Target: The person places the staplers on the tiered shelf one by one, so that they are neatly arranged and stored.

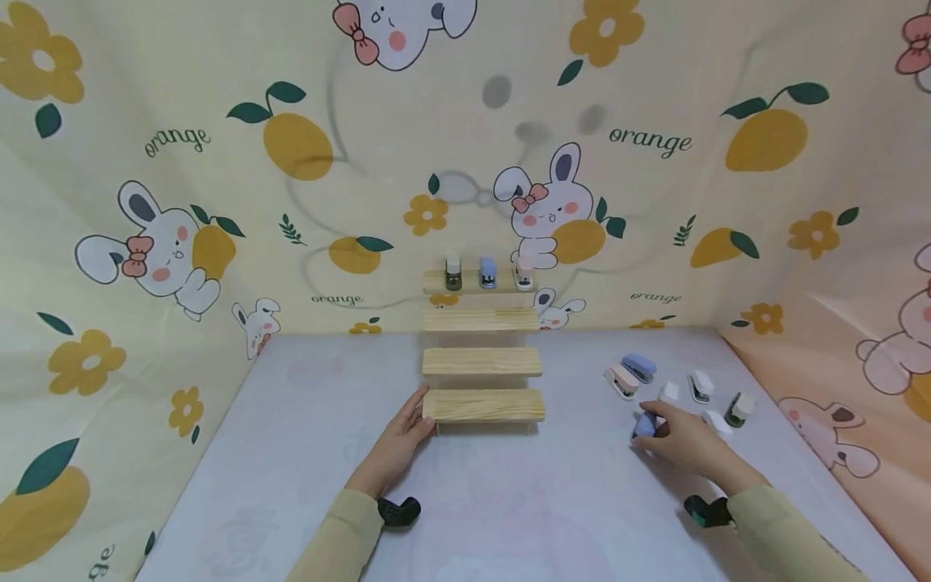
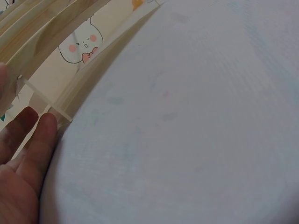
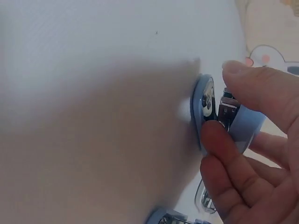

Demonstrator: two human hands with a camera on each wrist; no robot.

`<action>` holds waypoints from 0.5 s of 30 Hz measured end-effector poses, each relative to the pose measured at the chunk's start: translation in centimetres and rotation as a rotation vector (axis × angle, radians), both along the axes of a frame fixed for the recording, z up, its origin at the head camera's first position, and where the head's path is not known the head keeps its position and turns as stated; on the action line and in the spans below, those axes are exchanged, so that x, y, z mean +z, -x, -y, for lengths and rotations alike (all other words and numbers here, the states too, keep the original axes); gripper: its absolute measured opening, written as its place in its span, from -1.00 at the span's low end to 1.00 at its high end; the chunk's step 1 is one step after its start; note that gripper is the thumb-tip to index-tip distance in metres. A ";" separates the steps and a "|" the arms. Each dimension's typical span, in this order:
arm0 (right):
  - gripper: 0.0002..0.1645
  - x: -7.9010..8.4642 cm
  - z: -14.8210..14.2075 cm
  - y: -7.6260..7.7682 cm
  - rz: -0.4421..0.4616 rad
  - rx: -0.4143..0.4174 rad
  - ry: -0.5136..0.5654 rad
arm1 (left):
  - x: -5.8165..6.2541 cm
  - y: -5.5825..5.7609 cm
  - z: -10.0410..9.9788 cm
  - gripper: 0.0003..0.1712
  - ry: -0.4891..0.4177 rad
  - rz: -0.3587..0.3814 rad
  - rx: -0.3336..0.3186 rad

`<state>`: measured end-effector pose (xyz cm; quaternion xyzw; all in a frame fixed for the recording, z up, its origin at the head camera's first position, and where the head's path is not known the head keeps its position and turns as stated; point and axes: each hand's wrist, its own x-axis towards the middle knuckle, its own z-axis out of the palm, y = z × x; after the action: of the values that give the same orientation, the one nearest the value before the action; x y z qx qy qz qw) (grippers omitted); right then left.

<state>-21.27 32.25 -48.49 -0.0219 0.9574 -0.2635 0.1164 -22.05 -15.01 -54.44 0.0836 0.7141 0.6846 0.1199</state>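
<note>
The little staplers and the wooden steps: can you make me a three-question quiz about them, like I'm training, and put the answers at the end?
1. True or false: the left hand touches the lowest step.
2. How many staplers stand on the top step?
3. What colour is the stapler that the right hand holds? A pink, B blue, C white.

Key: 1 true; 2 three; 3 B.

Your head view overlooked the shelf (image 1: pixel 483 361), your left-wrist view shared it close-up, and your right-wrist view lay to its right.
</note>
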 end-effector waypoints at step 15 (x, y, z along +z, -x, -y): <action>0.02 -0.6 0.5 -0.5 0.010 -0.101 0.093 | 0.2 -0.2 -0.1 -0.28 -0.004 -0.018 -0.006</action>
<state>-20.73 31.72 -49.12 0.0224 0.9434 -0.3132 0.1066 -21.90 -14.88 -54.28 0.0922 0.7136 0.6849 0.1151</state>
